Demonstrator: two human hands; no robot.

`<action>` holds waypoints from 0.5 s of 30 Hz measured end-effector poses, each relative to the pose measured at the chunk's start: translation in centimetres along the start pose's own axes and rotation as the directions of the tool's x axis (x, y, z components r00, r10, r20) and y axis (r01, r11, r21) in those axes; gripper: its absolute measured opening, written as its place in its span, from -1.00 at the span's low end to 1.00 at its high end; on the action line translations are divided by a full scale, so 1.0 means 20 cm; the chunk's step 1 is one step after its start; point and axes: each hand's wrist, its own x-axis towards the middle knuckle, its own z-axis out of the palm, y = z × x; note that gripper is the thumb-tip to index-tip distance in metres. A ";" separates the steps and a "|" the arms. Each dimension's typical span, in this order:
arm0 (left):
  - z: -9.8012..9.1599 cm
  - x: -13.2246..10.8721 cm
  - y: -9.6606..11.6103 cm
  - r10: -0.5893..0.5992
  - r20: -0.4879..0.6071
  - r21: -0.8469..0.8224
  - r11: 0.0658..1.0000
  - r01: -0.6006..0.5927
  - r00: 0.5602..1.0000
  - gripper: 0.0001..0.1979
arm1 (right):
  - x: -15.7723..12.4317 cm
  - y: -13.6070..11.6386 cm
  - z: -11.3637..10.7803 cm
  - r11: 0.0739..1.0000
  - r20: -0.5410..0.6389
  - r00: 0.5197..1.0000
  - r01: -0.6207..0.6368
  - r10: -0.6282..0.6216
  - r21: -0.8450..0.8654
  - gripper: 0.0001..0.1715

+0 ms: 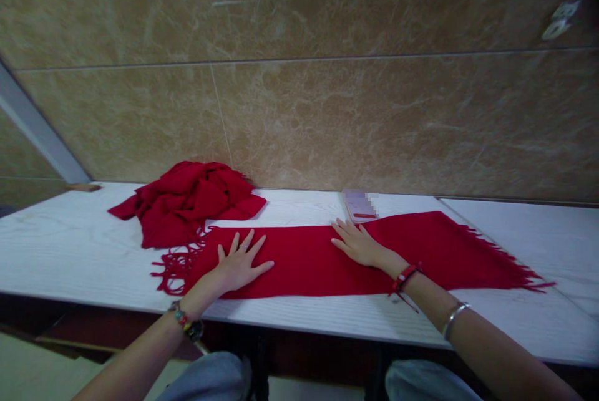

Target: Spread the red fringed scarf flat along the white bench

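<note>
A red scarf (299,264) with fringed ends lies lengthwise along the white table, its left and middle part flat. Its right end fans out at a slant, with the fringe pointing right. My left hand (239,264) rests on the scarf near the left fringe, fingers spread, a ring on one finger. Near the scarf's far edge, right of the middle, my right hand (358,244) lies palm down with fingers stretched out. Behind the left fringe sits a crumpled heap of red cloth (196,198), partly touching the fringe.
A pale booklet or box (358,204) lies by the wall, just behind the scarf. The white table (70,245) backs onto a brown tiled wall (327,120). A small brown block (84,188) lies at the far left corner. A wall socket (561,19) shows at upper right.
</note>
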 end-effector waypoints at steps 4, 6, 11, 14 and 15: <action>-0.01 0.01 0.04 0.032 0.005 -0.013 0.999 -0.032 0.999 -0.24 | -0.02 -0.17 -0.04 0.986 -0.076 0.985 0.156 -0.152 0.051 -0.32; 0.00 0.01 0.06 0.103 0.006 -0.019 0.995 -0.102 0.995 -0.25 | -0.04 -0.27 -0.07 0.963 -0.070 0.967 0.250 -0.243 0.104 -0.32; 0.01 -0.01 0.09 0.159 0.025 0.004 0.987 -0.160 0.987 -0.26 | -0.09 -0.29 -0.06 0.946 0.013 0.955 0.292 -0.296 0.138 -0.33; 0.01 -0.03 0.07 0.164 0.004 0.022 0.986 -0.164 0.986 -0.28 | -0.13 -0.13 -0.02 0.968 0.002 0.972 0.234 -0.235 0.092 -0.36; 0.01 -0.03 0.07 0.165 0.003 0.027 0.986 -0.165 0.986 -0.29 | -0.15 -0.06 -0.01 0.978 -0.007 0.980 0.199 -0.199 0.069 -0.37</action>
